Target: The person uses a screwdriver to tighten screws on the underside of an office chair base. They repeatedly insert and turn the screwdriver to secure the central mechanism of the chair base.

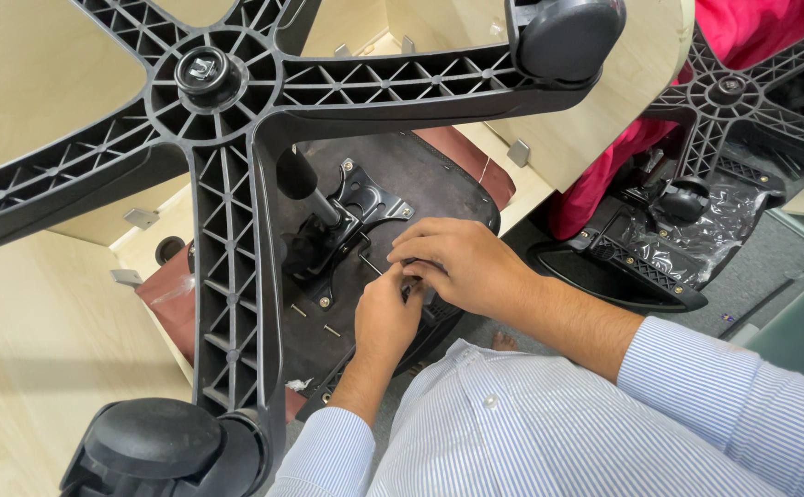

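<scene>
Nearest the camera I see my striped light-blue shirt sleeves (549, 433), both forearms reaching forward. Bottom left, close up, a black caster wheel (149, 442) on the end of one leg of the black five-star chair base (227, 276), which sits upturned and fills the upper left of the view.

My left hand (385, 317) is closed, fingers pinched together at the underside of the overturned seat, knuckles up. My right hand (462, 262) lies over and just beyond it, touching it, fingers curled down onto the same spot. A thin black L-shaped key (370, 262), probably a hex key, sticks out left of the two hands; I can't tell which hand actually grips it, fingers hide the end. Both hands are drawn shut around something small there.

Under the hands is the black seat underside (420, 184), with the black metal mounting plate (365, 207) just left of the right hand. Two loose screws (315, 320) lie on the seat bottom near the left hand. The gas lift cylinder (305, 184) runs from the plate up toward the base hub (204, 74). Maroon seat cushion edge (462, 152) shows beyond.

Light wood panels (34, 322) sit left and behind, with small metal brackets (142, 218). Top centre, a second caster (563, 37). Far right, another black star base (729, 92) over red fabric (752, 28), a black armrest part (623, 267) and clear plastic wrap (724, 221) on the grey floor (770, 258).
</scene>
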